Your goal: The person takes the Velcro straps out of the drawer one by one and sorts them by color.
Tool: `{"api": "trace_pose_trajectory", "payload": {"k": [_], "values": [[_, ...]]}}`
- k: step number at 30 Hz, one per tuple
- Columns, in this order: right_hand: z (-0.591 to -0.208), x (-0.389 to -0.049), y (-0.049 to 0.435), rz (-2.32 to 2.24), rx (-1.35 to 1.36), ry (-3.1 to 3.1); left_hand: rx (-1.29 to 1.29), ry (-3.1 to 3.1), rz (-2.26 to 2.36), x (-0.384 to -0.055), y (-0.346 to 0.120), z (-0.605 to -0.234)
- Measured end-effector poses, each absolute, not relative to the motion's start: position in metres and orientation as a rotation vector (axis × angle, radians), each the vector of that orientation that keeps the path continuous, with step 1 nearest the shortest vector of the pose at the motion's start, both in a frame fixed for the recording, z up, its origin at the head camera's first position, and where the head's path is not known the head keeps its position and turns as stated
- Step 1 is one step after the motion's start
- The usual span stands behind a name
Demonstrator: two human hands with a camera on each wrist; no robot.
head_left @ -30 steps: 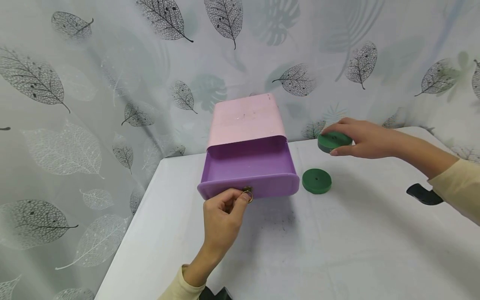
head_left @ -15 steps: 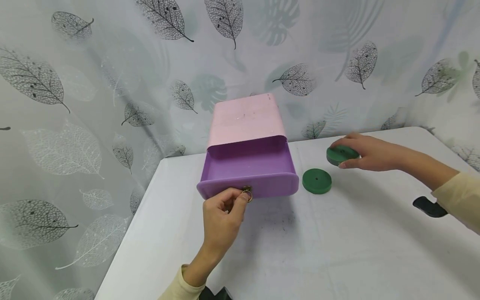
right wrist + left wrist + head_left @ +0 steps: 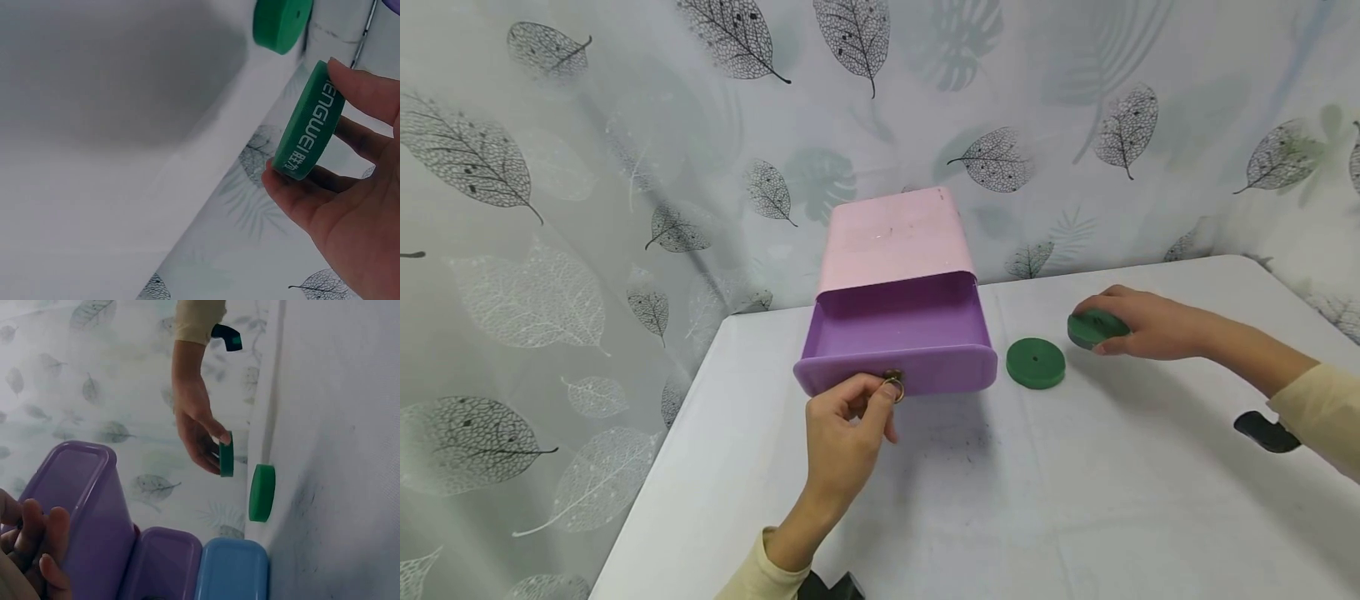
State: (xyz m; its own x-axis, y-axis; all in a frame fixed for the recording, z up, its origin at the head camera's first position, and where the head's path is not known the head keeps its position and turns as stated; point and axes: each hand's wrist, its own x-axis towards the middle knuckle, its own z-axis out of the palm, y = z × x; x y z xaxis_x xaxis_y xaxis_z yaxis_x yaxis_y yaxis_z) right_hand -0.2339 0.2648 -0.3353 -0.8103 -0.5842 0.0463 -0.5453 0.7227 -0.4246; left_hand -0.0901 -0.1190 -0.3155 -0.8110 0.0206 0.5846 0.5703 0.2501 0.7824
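In the head view my left hand (image 3: 842,454) pinches the brass ring pull (image 3: 893,388) on a purple drawer (image 3: 943,371), which is slid out of a pink cabinet (image 3: 898,237). Only the bare purple inside of the drawer shows. To the right, my right hand (image 3: 1161,327) grips a thick green disc (image 3: 1092,330) by its edge, between thumb and fingers. White lettering runs along the rim of this held disc (image 3: 310,128) in the right wrist view. A second green disc (image 3: 1036,363), with a small centre hole, lies flat on the white table beside the cabinet.
Below the open drawer, a shut purple drawer (image 3: 164,565) and a shut blue drawer (image 3: 232,569) show in the left wrist view. Leaf-patterned curtain (image 3: 880,125) hangs behind the table (image 3: 1135,500). Black straps or mounts (image 3: 1266,432) sit at both wrists.
My right hand has moved right and nearer, lowering the green disc it holds beside the lying one. The left hand stays at the ring pull, and the drawer looks unmoved.
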Motion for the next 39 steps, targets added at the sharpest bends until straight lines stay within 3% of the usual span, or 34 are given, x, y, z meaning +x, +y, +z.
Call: {"api": "trace_pose_trajectory", "payload": {"k": [8,39], "values": [[-0.348,-0.233,0.271,-0.641,-0.919,2.830,-0.546,-2.057,-1.634,-0.080,-0.114,-0.296],[-0.382,-0.230,0.279,-0.620,-0.841,2.821,-0.563,-2.060,-1.670,-0.082,-0.117,-0.295]]}}
